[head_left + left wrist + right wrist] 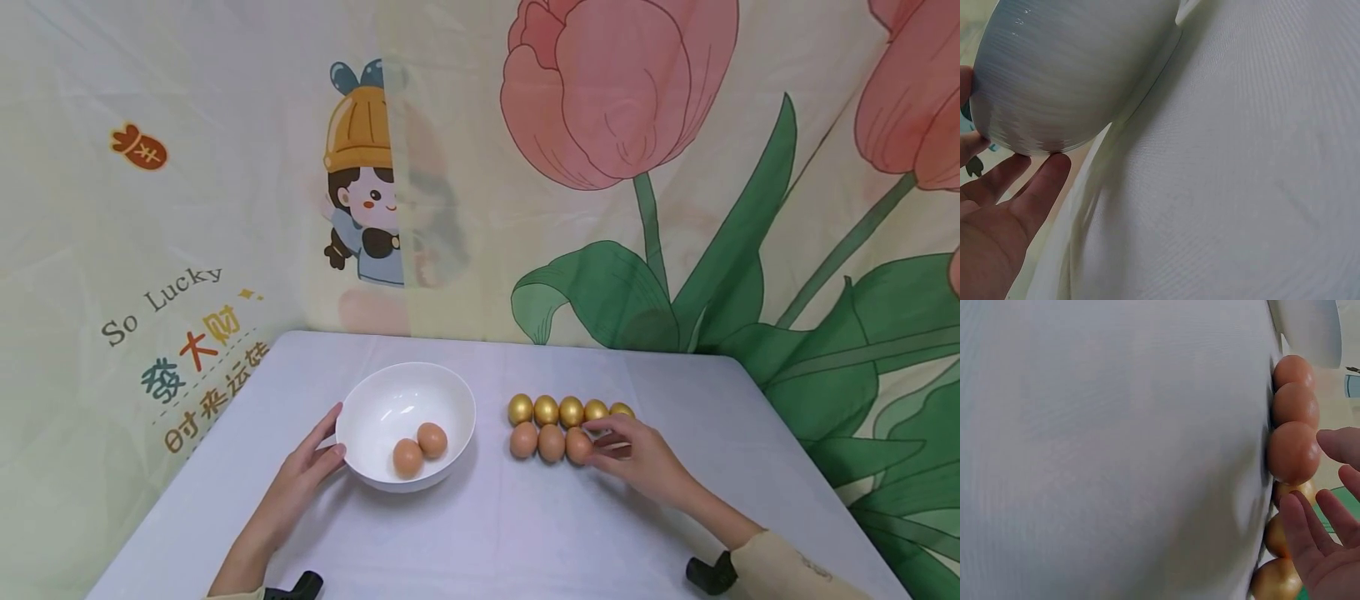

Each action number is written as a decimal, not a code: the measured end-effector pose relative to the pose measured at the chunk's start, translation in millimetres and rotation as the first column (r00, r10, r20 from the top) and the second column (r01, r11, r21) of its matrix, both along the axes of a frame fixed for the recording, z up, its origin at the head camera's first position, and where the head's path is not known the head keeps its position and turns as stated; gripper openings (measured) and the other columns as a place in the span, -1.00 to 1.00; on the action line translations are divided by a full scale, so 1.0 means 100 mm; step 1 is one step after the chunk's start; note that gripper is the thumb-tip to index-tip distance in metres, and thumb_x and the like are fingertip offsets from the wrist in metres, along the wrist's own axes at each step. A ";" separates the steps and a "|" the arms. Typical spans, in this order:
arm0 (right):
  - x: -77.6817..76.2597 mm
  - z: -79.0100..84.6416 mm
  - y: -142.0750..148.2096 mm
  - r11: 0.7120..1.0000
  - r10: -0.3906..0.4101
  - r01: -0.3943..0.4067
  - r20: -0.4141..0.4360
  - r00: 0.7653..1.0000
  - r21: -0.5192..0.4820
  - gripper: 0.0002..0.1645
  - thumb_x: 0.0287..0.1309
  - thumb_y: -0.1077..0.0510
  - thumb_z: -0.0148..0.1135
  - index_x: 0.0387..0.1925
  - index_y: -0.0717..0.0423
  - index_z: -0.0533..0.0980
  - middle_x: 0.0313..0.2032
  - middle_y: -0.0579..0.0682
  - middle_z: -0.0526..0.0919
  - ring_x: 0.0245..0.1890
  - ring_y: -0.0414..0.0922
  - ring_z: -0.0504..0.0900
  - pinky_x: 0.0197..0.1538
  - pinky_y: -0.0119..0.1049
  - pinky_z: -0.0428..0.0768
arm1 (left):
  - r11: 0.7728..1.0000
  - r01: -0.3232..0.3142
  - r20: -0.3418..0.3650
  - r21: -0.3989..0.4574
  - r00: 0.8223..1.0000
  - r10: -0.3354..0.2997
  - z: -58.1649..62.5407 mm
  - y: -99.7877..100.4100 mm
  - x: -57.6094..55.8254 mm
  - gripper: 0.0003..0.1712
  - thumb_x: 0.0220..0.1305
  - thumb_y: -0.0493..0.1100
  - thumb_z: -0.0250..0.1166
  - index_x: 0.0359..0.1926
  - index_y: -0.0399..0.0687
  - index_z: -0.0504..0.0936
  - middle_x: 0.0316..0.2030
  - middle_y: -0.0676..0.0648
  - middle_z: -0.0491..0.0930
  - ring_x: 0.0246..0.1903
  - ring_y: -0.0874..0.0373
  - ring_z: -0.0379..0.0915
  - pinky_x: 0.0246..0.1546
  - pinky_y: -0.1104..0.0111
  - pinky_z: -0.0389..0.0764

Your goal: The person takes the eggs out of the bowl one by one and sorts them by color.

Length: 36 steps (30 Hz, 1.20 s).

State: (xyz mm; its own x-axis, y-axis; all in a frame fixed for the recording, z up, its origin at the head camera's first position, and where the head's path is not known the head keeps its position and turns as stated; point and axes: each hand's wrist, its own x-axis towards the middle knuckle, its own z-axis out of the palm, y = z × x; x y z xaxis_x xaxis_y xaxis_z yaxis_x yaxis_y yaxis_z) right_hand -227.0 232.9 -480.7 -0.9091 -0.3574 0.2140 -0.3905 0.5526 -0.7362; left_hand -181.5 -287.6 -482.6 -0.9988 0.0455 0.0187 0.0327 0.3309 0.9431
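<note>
A white bowl point(367, 454) stands at the left of the table, with two brown eggs point(408, 458) inside it. My left hand point(296, 479) touches the bowl's left side with its fingertips, which lie along the outer wall in the left wrist view. To the right, three brown eggs point(551, 443) form a row in front of several gold eggs point(571, 412). My right hand point(645, 458) is at the rightmost brown egg point(1293, 453), thumb and fingers spread apart around its near end. In the head view this hand partly covers the gold eggs at the right end.
A pale cloth point(480, 542) covers the table. Behind it hangs a printed backdrop point(465, 167) with tulips and a cartoon figure. Dark wrist devices point(711, 573) show at both sleeves.
</note>
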 end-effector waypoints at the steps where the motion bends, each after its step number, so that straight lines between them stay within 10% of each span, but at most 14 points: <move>1: 0.01 0.03 0.01 1.000 0.002 -0.002 -0.011 1.000 0.008 -0.44 0.17 0.25 0.59 0.21 0.11 0.64 0.05 0.07 0.68 -0.01 0.09 0.77 -0.04 -0.28 0.78 | 1.000 -0.001 0.001 0.000 1.000 0.001 0.00 0.00 0.00 -0.19 0.66 0.10 0.12 0.73 0.17 0.00 0.68 -0.19 0.03 0.48 -0.24 0.32 0.14 0.63 0.47; 9: 0.09 0.30 -0.04 1.000 0.002 0.001 -0.096 0.995 0.023 -0.44 0.15 0.33 0.58 0.19 0.18 0.64 -0.01 0.16 0.69 -0.03 0.12 0.77 -0.09 -0.17 0.80 | 1.000 -0.001 -0.010 -0.012 1.000 0.001 0.02 0.00 0.01 -0.19 0.66 0.09 0.12 0.73 0.15 0.00 0.68 -0.21 0.03 0.48 -0.25 0.33 0.15 0.62 0.47; 36: 0.18 0.84 -1.28 0.959 0.216 -0.204 0.040 0.976 -0.196 -0.33 0.20 0.25 0.58 0.33 -0.01 0.58 0.17 0.05 0.63 0.04 0.11 0.77 0.00 -0.27 0.78 | 1.000 -0.002 0.022 -0.008 1.000 0.002 0.02 0.00 0.01 -0.17 0.66 0.10 0.12 0.74 0.13 -0.03 0.65 -0.25 0.08 0.47 -0.25 0.35 0.16 0.61 0.48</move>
State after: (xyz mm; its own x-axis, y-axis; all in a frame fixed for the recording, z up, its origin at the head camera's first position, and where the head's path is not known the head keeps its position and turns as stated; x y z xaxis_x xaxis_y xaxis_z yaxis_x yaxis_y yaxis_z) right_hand -209.4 105.3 -397.1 -0.8314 -0.4997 0.2431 -0.4343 0.3112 -0.8453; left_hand -180.6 -287.8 -480.1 -0.9990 0.0434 -0.0039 0.0111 0.3387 0.9408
